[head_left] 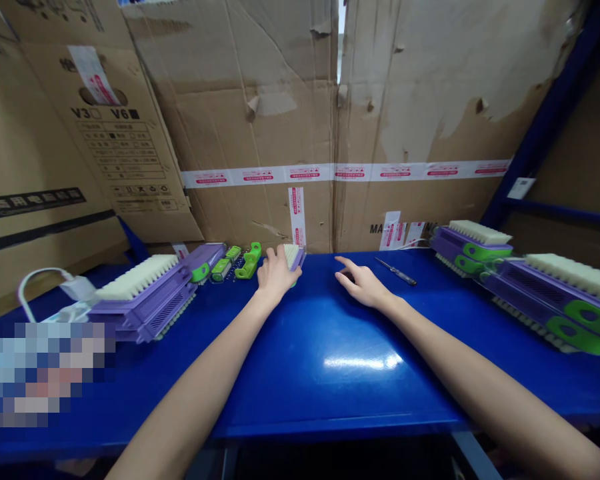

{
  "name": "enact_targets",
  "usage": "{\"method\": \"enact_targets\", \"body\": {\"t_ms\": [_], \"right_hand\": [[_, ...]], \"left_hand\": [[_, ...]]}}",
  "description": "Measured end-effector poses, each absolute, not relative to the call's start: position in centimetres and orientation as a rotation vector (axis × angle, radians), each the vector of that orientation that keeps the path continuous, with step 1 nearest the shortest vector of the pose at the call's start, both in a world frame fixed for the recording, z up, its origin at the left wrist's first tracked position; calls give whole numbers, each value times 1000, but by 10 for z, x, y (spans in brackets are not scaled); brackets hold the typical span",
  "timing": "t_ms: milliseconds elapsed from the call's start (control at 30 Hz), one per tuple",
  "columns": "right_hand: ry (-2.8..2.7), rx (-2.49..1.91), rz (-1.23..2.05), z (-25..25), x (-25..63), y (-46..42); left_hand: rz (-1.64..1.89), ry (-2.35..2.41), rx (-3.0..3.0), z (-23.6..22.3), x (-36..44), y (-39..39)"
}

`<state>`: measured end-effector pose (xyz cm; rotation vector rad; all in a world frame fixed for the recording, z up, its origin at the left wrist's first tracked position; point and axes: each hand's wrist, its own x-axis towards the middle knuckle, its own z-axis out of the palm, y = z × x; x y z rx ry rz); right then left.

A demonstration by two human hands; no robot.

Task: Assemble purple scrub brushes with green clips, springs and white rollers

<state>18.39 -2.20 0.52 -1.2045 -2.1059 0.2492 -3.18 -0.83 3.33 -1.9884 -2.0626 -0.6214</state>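
My left hand [276, 273] is closed around a purple brush head [298, 257] with a cream ridged pad on top, near the back of the blue table [300, 373]. Much of the brush head is hidden behind my fingers. My right hand [363, 283] hovers over the table to the right, fingers apart and holding nothing. Beside it on the right lies a slim screwdriver [396, 271] with a clear handle. Just left of my left hand are green plastic clips [250, 261], smaller green parts [225, 264] and scattered screws, which are too small to make out well.
Purple brush heads with cream pads [139, 279] are stacked on the left, near a white cable [25, 290]. More purple brush heads with green ends [545, 287] stand on the right. A cardboard wall [260, 127] rises behind the table, and a blue post [540, 100] leans at right.
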Motion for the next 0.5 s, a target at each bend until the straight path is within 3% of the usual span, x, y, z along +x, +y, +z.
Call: {"method": "enact_targets", "body": {"t_ms": [500], "right_hand": [[-2127,-1206,258,4,185,-21]], "left_hand": [[-467,-2288,-1900,46,-51,-6]]}}
